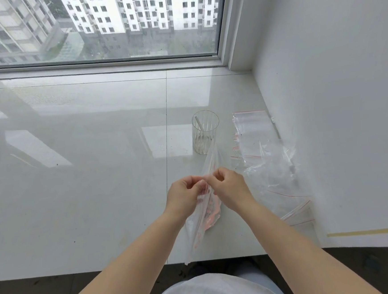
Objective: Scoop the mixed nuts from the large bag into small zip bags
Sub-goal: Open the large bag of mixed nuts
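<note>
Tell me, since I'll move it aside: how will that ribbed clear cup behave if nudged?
The cup is tall and narrow, so it probably tips easily. Nearly empty but for a thin stick, it's likely light, and may slide on the glossy sill.

Very little lettering showed. The only writing that could be made out ran in orange script across the front of the person's grey shirt [214, 293], at the bottom edge of the view. Seen from above it stood upside down and partly folded into the cloth; one word looked like "dog", and the rest of the line trailed off into strokes too thin to read. The zip bag [206, 212] held up between the hands carried pink-orange markings on its clear plastic, but these were creased and blurred and no letters could be told. The spare zip bags [254, 130] by the wall bore only plain red lines along their seals, no words or numbers
</note>
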